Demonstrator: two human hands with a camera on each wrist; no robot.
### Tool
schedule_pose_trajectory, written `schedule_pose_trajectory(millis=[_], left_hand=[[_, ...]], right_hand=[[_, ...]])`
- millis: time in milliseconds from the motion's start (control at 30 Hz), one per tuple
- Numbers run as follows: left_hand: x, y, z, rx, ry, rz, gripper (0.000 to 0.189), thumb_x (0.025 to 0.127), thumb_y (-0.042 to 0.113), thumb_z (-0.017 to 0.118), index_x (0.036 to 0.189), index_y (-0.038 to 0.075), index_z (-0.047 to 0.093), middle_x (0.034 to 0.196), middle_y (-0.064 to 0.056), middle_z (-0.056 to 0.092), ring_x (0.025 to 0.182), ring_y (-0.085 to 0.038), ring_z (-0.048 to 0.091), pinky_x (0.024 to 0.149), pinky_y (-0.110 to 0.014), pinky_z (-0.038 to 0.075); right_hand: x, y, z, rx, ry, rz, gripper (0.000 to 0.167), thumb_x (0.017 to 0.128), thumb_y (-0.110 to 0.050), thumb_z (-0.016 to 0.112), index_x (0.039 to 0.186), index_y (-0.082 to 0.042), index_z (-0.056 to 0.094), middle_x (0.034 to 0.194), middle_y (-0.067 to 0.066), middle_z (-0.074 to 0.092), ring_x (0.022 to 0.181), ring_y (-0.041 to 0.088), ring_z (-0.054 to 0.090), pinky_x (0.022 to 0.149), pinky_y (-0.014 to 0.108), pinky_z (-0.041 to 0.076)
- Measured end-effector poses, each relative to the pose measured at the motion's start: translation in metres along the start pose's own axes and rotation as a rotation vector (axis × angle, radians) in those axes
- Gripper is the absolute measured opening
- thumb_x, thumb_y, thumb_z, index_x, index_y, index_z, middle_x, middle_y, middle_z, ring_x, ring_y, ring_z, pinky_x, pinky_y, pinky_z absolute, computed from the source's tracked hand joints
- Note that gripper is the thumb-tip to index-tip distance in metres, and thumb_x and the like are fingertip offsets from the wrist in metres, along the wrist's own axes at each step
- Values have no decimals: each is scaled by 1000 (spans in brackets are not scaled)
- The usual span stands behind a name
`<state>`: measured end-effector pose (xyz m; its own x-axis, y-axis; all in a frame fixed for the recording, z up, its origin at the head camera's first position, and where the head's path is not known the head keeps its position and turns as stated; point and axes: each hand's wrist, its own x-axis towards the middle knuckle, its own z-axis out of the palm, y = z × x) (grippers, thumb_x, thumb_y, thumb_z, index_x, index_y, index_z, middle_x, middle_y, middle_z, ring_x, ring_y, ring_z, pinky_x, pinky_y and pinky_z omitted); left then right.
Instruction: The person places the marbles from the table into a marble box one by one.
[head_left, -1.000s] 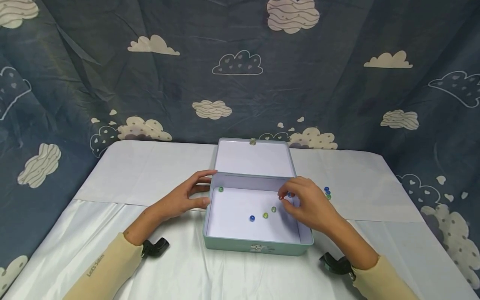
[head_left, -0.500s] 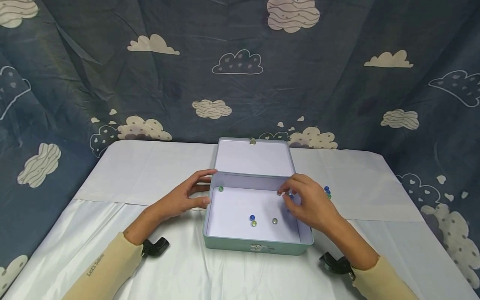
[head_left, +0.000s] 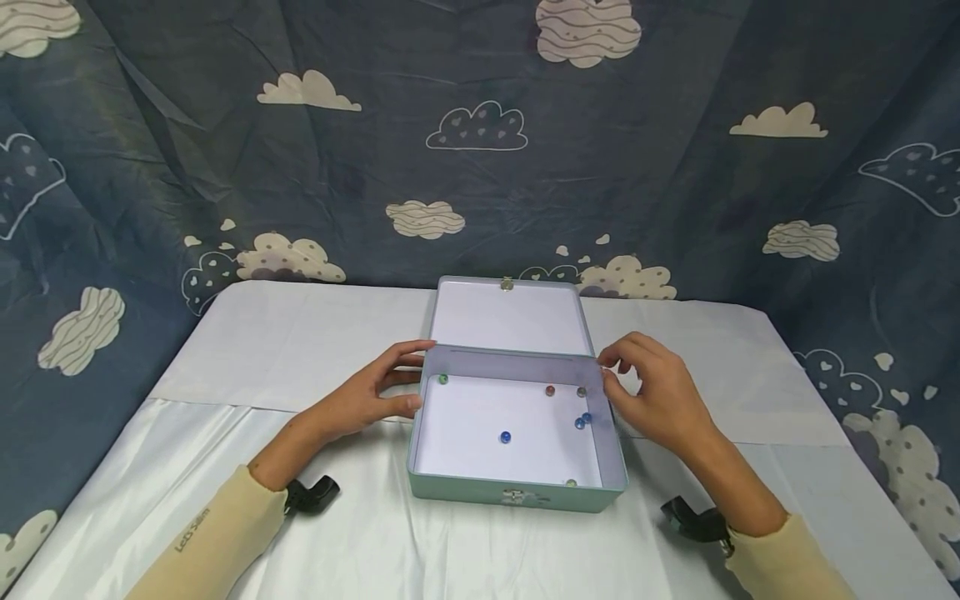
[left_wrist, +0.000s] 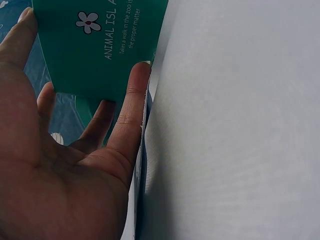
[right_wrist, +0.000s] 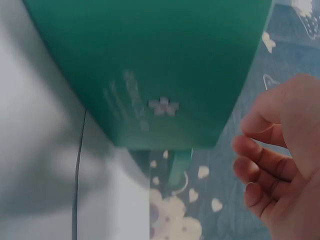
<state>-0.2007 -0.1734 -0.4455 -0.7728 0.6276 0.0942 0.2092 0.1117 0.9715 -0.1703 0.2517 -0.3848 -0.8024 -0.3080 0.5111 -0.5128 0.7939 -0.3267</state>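
A green tin box (head_left: 517, 493) with a white inside stands on the white cloth, its lid (head_left: 510, 315) folded back. Several glass marbles lie on its floor: a red marble (head_left: 550, 390), a clear greyish one, blue ones and green ones. My left hand (head_left: 367, 392) touches the box's left side, fingers spread; the left wrist view shows its fingers (left_wrist: 131, 107) against the green wall (left_wrist: 95, 60). Just outside the right rim is my right hand (head_left: 656, 396), fingers loosely bent. In the right wrist view, I see nothing between its thumb and fingers (right_wrist: 257, 170).
The white cloth (head_left: 315, 533) covers the table around the box. A dark blue curtain (head_left: 637, 183) with cloud prints hangs behind and at the sides. A black wrist camera (head_left: 312, 495) sits on the left wrist, another (head_left: 693, 521) on the right.
My right hand has let go of the red marble and moved right, out of the box. Marbles have rolled about inside. The marbles on the cloth at right are now hidden behind my hand.
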Motion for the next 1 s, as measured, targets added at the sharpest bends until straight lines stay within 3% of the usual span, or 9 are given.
schedule_pose_trajectory(millis=[267, 600, 1000], left_hand=[[0, -1, 0, -12, -1, 2, 77, 103, 17, 73, 165, 34, 32, 162, -18, 36, 150, -43, 41, 92, -44, 64], [0, -1, 1, 3, 10, -8, 77, 102, 18, 75, 165, 35, 33, 162, -16, 37, 150, -42, 42, 92, -42, 64], [0, -1, 0, 6, 12, -5, 77, 102, 17, 75, 165, 34, 33, 161, -15, 38, 150, -41, 42, 92, -42, 64]], right_hand=[[-4, 32, -6, -49, -33, 91, 15, 92, -2, 74, 104, -9, 76, 95, 2, 69, 84, 22, 61, 67, 37, 54], [-10, 79, -6, -64, -111, 277, 14, 94, -5, 71, 107, -3, 74, 97, 11, 70, 88, 29, 61, 75, 44, 49], [-24, 111, 4, -56, -149, 402, 18, 97, -17, 77, 105, -1, 74, 91, 11, 69, 82, 26, 59, 69, 38, 48]])
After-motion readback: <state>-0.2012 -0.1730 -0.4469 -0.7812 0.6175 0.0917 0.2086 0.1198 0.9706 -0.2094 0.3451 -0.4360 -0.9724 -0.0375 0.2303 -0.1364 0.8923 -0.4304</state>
